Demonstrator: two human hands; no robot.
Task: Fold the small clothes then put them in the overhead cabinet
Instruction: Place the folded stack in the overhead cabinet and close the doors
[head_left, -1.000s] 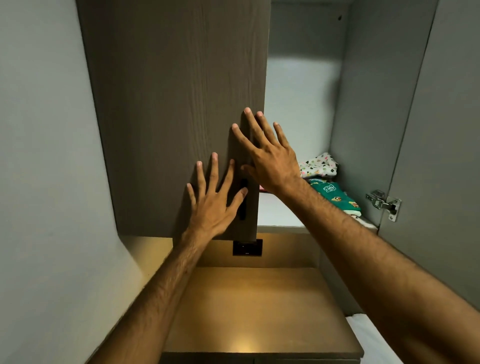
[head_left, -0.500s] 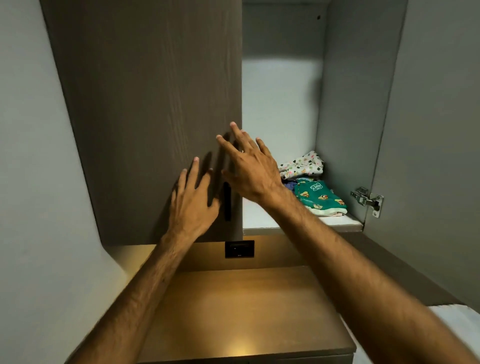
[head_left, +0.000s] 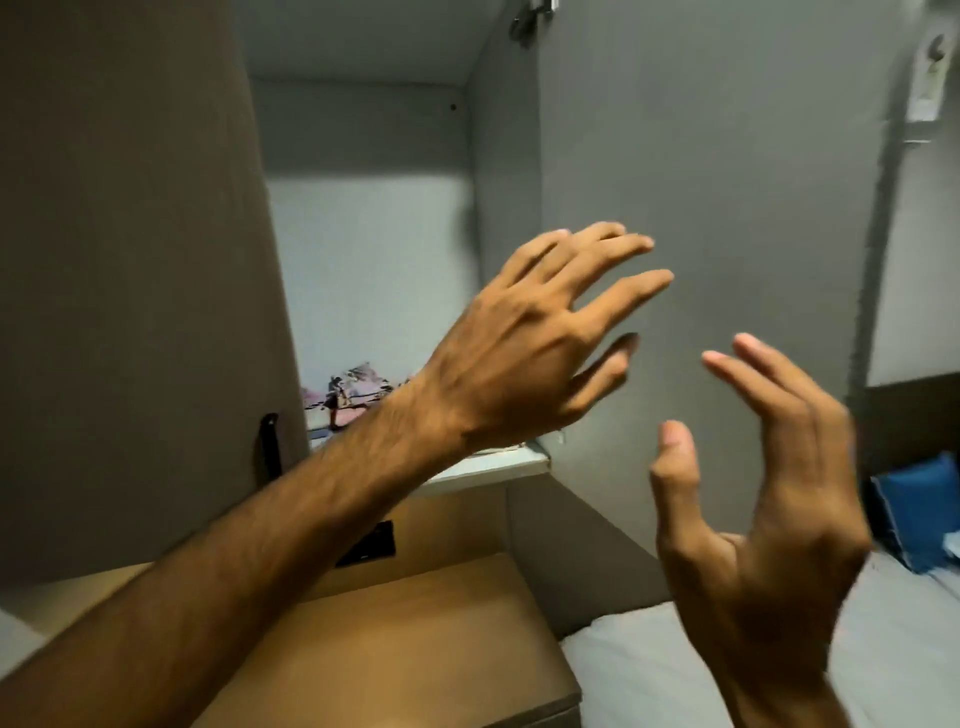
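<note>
both hands off left door; left grip (head_left: 540, 338), right grip (head_left: 763, 499) wide; clothes (head_left: 348, 395) behind left wrist.

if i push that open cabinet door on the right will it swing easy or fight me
The open cabinet door probably swings easily, since it hangs on a hinge. It looks like a thin flat panel, so likely light. It may bang shut if pushed hard.

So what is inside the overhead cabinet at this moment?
On the shelf of the overhead cabinet lies a patterned pile of small clothes. The left hand and its forearm cover the pile's right part, so the count is unclear.
</note>
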